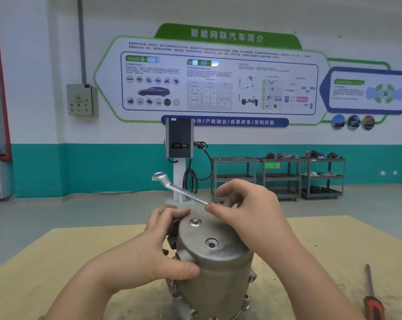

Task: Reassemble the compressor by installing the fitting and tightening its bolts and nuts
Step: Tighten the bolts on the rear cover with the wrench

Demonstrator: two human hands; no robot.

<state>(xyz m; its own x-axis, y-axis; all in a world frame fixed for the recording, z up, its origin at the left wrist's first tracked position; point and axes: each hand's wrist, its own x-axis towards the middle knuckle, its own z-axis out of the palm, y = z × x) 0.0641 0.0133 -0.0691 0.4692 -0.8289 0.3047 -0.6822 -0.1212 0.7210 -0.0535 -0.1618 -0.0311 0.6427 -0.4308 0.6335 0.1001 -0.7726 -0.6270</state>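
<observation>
Two hands work at the compressor standing on the near table. Left hand wraps its left side, steadying it. Right hand pinches a wrench above the top bolt. Tightening seems in hand; next, seat the wrench on that bolt.

Wrench blurred; screwdriver cropped

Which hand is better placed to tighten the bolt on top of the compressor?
Right hand: it already holds the wrench just above the bolt. Left hand grips the compressor.
</observation>
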